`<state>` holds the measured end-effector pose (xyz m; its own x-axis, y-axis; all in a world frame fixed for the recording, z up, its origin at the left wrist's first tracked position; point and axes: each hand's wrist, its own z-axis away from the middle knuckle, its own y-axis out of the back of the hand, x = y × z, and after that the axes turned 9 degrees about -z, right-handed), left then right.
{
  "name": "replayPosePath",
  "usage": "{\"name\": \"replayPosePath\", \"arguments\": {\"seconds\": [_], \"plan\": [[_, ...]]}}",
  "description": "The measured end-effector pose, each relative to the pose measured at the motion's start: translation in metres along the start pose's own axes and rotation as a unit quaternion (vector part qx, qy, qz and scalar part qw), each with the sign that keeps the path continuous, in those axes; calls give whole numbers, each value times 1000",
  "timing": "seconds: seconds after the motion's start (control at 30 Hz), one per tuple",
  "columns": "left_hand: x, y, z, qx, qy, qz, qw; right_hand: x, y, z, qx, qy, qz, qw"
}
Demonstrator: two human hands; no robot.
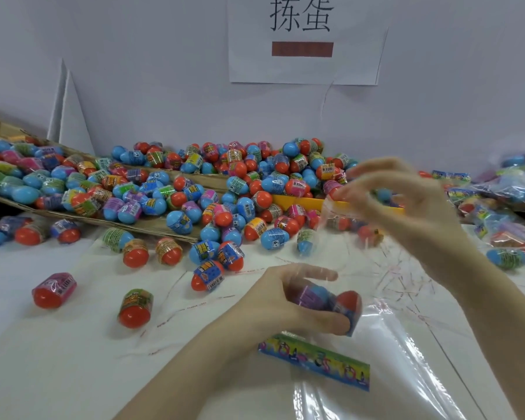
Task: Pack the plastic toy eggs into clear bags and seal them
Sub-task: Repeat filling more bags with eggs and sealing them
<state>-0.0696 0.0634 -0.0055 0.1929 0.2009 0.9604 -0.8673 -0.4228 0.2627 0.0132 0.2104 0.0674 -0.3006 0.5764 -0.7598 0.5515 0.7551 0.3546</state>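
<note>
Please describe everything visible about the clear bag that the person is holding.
The clear bag is thin, glossy, see-through plastic with faint red print. The right hand pinches its top edge and lifts it, while the left hand pushes eggs into it. Its lower part lies crinkled on the white table.

Left forearm enters from bottom centre, angled up and right. Left hand point(297, 301) low, fingers and thumb curled round 2 eggs point(331, 301), index finger stretched out above them. Right forearm enters from right edge. Right hand point(406, 192) raised higher, slightly blurred, thumb and fingers pinching the top edge of a clear bag point(376, 256).
</note>
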Motion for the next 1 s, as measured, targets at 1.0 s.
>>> {"name": "replayPosePath", "arguments": {"seconds": [1.0], "plan": [[1, -6, -4, 82, -56, 44, 994, -26, 7, 2, 110, 36, -107, 988]]}}
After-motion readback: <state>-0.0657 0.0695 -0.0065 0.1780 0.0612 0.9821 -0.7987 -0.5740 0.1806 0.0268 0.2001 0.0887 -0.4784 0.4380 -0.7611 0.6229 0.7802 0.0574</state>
